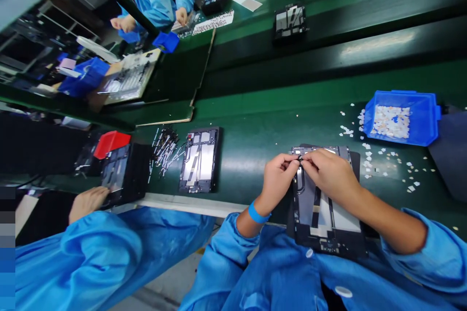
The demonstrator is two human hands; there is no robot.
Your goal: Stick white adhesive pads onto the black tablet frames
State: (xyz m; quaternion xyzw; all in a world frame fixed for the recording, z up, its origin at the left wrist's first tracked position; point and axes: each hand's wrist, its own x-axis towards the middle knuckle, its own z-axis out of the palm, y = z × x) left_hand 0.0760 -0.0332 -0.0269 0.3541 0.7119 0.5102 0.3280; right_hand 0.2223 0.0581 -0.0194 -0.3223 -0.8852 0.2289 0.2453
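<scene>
A black tablet frame [321,214] with bare metal panels lies at the near edge of the green bench [255,131], partly over my lap. My left hand [279,175] and my right hand [330,172] meet at the frame's far edge. Their fingertips pinch a small dark part [300,159] against the frame. What exactly the part is stays too small to tell. A blue band sits on my left wrist.
A blue bin [401,119] of small white pieces stands right, with pieces scattered around it. Another frame [200,159] and a pile of thin strips [164,148] lie left. A neighbouring person's hand [87,201] rests by a black frame [122,172]. More workers sit across the belt.
</scene>
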